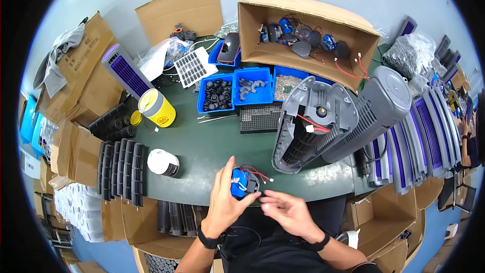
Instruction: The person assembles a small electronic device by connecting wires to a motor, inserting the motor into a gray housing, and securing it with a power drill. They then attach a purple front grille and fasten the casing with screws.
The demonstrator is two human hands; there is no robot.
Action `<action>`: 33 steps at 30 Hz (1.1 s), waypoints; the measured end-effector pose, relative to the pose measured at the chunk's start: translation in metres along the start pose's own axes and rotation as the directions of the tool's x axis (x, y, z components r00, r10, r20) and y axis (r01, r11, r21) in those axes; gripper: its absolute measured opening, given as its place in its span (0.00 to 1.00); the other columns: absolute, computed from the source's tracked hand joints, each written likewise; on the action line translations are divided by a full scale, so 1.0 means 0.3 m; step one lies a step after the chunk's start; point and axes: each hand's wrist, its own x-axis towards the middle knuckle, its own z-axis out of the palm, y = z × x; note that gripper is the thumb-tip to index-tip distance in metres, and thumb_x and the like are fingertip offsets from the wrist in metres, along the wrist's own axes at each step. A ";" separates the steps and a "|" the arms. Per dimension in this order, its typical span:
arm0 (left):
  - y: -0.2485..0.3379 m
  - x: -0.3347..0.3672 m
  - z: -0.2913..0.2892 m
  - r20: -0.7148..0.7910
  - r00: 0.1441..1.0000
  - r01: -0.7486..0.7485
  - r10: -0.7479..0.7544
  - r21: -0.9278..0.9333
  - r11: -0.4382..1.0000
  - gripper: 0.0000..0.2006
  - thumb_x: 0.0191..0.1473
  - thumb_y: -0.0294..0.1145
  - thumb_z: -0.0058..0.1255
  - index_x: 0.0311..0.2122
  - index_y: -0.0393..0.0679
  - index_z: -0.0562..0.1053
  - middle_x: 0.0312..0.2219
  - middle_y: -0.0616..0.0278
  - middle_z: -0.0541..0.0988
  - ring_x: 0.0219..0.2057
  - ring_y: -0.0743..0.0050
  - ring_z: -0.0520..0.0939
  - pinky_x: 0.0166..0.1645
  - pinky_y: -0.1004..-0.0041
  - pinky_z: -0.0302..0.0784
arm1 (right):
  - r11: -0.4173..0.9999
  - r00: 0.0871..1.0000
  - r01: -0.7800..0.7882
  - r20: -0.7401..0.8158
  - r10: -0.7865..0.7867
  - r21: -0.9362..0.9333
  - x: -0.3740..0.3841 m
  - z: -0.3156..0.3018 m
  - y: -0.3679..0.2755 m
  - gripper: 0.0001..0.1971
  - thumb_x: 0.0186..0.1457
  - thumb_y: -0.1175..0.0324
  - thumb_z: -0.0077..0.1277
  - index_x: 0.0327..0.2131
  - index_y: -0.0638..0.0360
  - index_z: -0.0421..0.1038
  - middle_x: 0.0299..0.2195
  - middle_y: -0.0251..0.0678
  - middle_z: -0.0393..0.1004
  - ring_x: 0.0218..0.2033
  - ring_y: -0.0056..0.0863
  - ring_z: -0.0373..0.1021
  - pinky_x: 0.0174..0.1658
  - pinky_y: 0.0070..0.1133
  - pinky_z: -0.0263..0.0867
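Observation:
In my left hand (224,203), just in front of the table's near edge, is a small electric motor (239,184) with blue windings and a grey housing. The fingers and thumb close round its sides. Red wires (259,172) with white plugs trail from it to the right. My right hand (290,214) is close beside the motor's lower right end, its fingers loosely bent and apart; whether a fingertip touches the motor I cannot tell. Beyond, to the right, lies an opened grey tower fan housing (283,141), with a black fan roller (299,146) and red wires inside.
Blue bins (218,79) hold black parts, grey clips and screws. A cardboard box (308,15) at the back contains more motors. A closed grey fan housing (381,103) leans at the right. Yellow-lidded (157,107) and white tubs (163,162), plus black rollers (121,172), stand left.

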 end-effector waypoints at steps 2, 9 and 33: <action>0.010 -0.057 -0.015 0.018 1.000 0.007 -0.007 -0.018 1.000 0.54 0.43 0.30 0.75 0.72 0.37 0.53 0.56 0.42 0.70 0.55 0.45 0.76 0.59 0.59 0.75 | 0.997 0.998 -0.028 0.062 0.023 0.078 0.031 0.057 0.015 0.21 0.64 0.72 0.60 0.56 0.73 0.71 0.44 0.44 0.82 0.44 0.23 0.79 0.47 0.19 0.76; 0.003 -0.090 -0.118 0.337 0.929 0.353 -0.153 -0.683 0.639 0.36 0.52 0.21 0.66 0.66 0.33 0.65 0.56 0.53 0.73 0.59 0.64 0.75 0.64 0.66 0.69 | 0.846 0.926 0.371 0.079 -0.370 -0.382 0.056 0.079 -0.030 0.16 0.56 0.80 0.61 0.49 0.70 0.76 0.38 0.38 0.82 0.33 0.19 0.79 0.35 0.19 0.78; 0.010 -0.065 -0.035 0.097 0.992 0.124 -0.078 -0.717 0.686 0.06 0.64 0.24 0.57 0.45 0.35 0.77 0.49 0.45 0.83 0.56 0.62 0.80 0.60 0.65 0.77 | 0.981 0.984 -0.170 0.075 0.164 0.092 0.078 0.039 -0.085 0.08 0.60 0.74 0.63 0.31 0.63 0.73 0.25 0.36 0.79 0.21 0.20 0.77 0.22 0.19 0.74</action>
